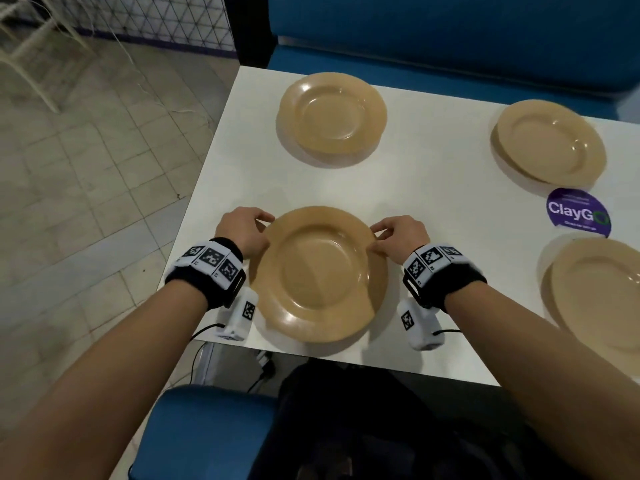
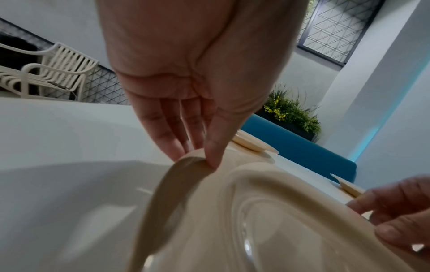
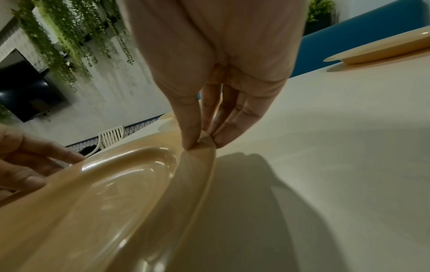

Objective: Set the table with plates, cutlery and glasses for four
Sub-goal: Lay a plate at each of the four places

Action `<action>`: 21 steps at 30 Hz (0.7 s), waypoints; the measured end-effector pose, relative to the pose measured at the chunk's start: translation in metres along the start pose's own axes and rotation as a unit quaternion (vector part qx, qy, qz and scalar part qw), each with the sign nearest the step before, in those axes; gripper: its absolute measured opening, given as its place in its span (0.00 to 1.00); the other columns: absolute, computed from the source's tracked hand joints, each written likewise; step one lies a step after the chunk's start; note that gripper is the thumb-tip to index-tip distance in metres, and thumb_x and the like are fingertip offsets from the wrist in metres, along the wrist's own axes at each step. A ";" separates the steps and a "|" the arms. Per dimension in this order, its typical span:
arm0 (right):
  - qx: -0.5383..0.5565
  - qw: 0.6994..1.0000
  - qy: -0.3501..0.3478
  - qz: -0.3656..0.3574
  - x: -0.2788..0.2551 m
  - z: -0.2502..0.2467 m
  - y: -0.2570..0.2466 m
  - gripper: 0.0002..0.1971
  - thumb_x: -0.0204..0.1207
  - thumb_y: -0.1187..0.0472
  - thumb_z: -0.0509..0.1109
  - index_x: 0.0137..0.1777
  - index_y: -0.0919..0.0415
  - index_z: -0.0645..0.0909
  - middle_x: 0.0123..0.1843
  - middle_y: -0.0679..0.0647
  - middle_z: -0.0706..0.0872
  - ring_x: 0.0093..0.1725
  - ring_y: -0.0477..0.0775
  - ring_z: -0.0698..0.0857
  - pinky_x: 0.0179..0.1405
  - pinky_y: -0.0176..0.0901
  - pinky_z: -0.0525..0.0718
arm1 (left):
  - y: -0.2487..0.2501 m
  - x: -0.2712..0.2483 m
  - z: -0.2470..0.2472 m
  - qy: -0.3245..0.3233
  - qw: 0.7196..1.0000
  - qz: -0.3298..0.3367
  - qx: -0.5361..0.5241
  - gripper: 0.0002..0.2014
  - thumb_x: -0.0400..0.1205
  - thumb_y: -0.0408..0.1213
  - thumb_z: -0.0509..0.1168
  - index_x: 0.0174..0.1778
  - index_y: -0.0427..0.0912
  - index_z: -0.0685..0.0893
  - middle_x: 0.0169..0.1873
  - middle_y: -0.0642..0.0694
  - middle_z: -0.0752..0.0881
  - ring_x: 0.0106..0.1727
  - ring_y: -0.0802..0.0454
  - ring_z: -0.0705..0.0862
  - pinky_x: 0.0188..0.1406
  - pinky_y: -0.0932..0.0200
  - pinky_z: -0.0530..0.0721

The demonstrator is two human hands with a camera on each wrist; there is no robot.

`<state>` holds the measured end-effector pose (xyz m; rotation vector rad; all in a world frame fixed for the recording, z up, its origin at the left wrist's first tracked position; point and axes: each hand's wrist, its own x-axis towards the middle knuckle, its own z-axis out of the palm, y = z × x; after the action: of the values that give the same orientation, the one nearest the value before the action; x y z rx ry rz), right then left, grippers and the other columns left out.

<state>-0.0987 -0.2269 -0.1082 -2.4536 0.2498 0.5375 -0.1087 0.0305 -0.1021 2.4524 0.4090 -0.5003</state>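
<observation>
A tan plate (image 1: 318, 275) (image 2: 232, 230) (image 3: 97, 202) lies at the near edge of the white table (image 1: 433, 209), held at both sides. My left hand (image 1: 242, 230) (image 2: 197, 154) pinches its left rim, thumb on top and fingers under. My right hand (image 1: 398, 233) (image 3: 200, 141) pinches the right rim the same way. Three more tan plates lie on the table: one far left (image 1: 332, 119), one far right (image 1: 550, 143), one near right (image 1: 599, 299). No cutlery or glasses are in view.
A purple round sticker (image 1: 578, 211) sits between the two right-hand plates. A blue bench (image 1: 450, 32) runs along the table's far side and a blue seat (image 1: 207, 431) is under me. Tiled floor (image 1: 86, 185) lies to the left.
</observation>
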 end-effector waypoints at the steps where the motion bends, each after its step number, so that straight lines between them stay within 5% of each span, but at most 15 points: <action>1: 0.002 1.000 -0.002 -0.002 -0.002 0.002 0.000 0.17 0.67 0.63 0.77 0.57 0.55 0.87 0.48 0.56 0.91 0.49 0.52 0.86 0.54 0.43 0.85 | -0.002 -0.002 0.000 -0.001 1.000 -0.002 -0.003 0.22 0.72 0.26 0.68 0.61 0.48 0.85 0.42 0.52 0.85 0.47 0.53 0.81 0.51 0.61 0.80; 8: 0.019 1.000 -0.013 -0.014 -0.010 0.014 -0.006 0.18 0.66 0.64 0.78 0.57 0.56 0.87 0.41 0.52 0.86 0.44 0.50 0.84 0.54 0.42 0.85 | -0.015 -0.008 -0.008 0.006 1.000 -0.017 -0.002 0.21 0.73 0.26 0.68 0.60 0.48 0.85 0.43 0.51 0.86 0.47 0.53 0.81 0.49 0.62 0.77; 21: 0.025 0.998 -0.045 -0.023 -0.012 0.010 -0.014 0.23 0.67 0.71 0.75 0.61 0.53 0.84 0.43 0.52 0.85 0.44 0.49 0.82 0.50 0.39 0.83 | -0.020 -0.010 -0.017 0.020 0.999 -0.021 -0.015 0.20 0.74 0.28 0.68 0.61 0.48 0.86 0.50 0.47 0.90 0.55 0.51 0.84 0.54 0.62 0.79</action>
<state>-0.1089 -0.2091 -0.1033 -2.3739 0.1686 0.6128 -0.1210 0.0544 -0.0953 2.4317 0.4817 -0.4600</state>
